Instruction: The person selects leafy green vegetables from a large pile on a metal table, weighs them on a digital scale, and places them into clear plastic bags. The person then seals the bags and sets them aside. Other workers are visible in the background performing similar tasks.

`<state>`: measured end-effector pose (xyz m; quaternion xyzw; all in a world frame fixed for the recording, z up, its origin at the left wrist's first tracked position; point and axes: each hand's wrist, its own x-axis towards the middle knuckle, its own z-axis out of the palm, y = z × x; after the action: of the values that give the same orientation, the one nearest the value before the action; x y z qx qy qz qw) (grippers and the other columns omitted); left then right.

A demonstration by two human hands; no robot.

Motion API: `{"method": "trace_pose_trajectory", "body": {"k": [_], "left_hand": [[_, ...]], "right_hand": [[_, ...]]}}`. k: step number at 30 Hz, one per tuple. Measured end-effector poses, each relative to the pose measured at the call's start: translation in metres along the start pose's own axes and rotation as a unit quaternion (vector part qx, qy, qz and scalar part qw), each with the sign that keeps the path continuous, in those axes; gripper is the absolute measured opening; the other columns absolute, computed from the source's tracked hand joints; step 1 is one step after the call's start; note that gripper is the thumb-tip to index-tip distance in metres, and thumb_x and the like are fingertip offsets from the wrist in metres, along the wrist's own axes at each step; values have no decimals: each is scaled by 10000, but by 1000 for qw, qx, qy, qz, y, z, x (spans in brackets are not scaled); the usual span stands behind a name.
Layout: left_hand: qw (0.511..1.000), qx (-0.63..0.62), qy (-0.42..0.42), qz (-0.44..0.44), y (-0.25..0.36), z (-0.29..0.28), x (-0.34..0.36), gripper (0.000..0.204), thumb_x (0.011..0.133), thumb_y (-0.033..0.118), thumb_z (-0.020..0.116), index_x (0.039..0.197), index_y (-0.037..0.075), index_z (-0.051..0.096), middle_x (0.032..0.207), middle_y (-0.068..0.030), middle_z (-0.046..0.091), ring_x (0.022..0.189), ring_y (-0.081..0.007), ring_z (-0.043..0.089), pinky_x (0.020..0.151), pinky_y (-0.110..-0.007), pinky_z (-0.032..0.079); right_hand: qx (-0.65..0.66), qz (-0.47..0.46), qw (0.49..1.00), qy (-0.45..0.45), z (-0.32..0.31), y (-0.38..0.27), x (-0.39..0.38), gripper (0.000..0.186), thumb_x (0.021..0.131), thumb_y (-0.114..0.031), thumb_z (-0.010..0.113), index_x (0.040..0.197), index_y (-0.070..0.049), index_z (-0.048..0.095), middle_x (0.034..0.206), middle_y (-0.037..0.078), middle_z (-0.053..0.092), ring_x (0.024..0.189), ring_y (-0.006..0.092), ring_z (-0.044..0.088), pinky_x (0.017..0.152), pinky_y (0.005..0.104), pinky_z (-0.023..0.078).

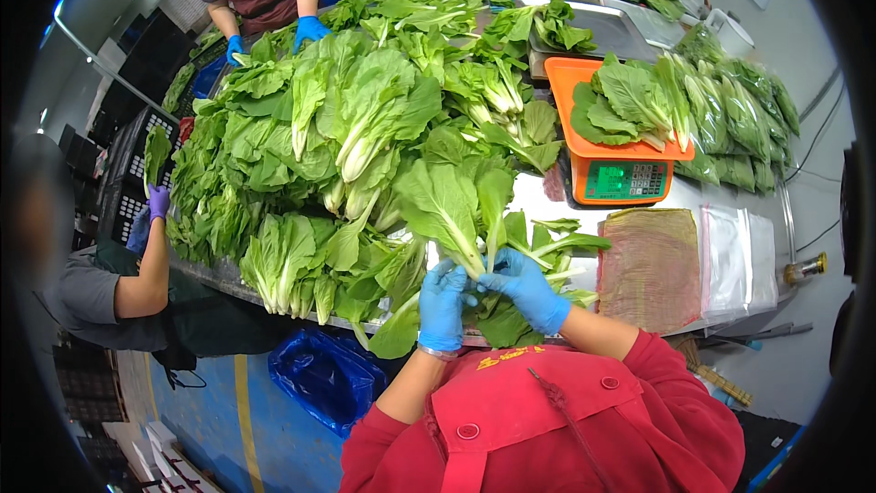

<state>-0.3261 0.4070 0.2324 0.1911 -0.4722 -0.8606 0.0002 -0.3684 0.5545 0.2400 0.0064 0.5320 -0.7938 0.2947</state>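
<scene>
In front of me, a bunch of bok choy (447, 205) points its broad green leaves away and its pale stem end towards me. My right hand (526, 289), in a blue glove, is closed round the stem end from the right. The blue-gloved left hand (443, 307) has its fingers curled and pinched at the same stem end; its fingertips are partly hidden. Loose leaves (399, 329) hang at the table's near edge below my hands. A large heap of bok choy (301, 128) spreads over the table to the left and beyond.
An orange scale (578, 164) with a lit display carries bok choy (630, 102). Nearer lie a reddish mesh cloth (650, 265) and clear plastic bags (730, 260). Bagged greens (744, 119) are piled at right. Co-workers stand left (123, 297) and across the table. A blue-lined bin (324, 379) stands below.
</scene>
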Motion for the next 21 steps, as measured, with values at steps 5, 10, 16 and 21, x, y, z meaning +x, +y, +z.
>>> {"method": "trace_pose_trajectory", "body": {"k": [5, 10, 16, 21], "left_hand": [[997, -68, -27, -22, -5, 0, -10, 148, 910, 84, 585, 1053, 52, 570, 1010, -43, 613, 875, -135, 604, 676, -277, 525], [998, -42, -54, -2, -2, -6, -4, 318, 932, 142, 583, 1212, 2, 527, 1149, -73, 595, 1026, -164, 566, 938, -335, 433], [993, -47, -106, -5, 5, -4, -11, 453, 918, 145, 605, 1311, -16, 449, 1242, -91, 551, 1118, -179, 529, 964, -320, 417], [997, 66, -46, 4, 0, -10, -18, 433, 829, 129, 722, 1202, -5, 549, 1147, -76, 621, 982, -156, 593, 872, -307, 467]], "right_hand": [[-394, -379, 837, -25, -5, 15, 0, 202, 841, -47, 637, 1030, -58, 565, 1004, 96, 590, 915, 197, 599, 781, 316, 489], [-125, -127, 983, 39, 5, 10, -11, 126, 862, -54, 600, 986, -36, 599, 983, 63, 634, 879, 145, 597, 787, 291, 495], [-65, 26, 995, -72, -6, -1, -2, 301, 871, -171, 682, 1118, -9, 628, 928, 34, 670, 775, 80, 585, 696, 228, 482], [-47, -59, 997, 9, -4, 21, -11, 274, 868, -159, 683, 1094, -12, 633, 911, 25, 664, 757, 71, 568, 674, 229, 469]]}}
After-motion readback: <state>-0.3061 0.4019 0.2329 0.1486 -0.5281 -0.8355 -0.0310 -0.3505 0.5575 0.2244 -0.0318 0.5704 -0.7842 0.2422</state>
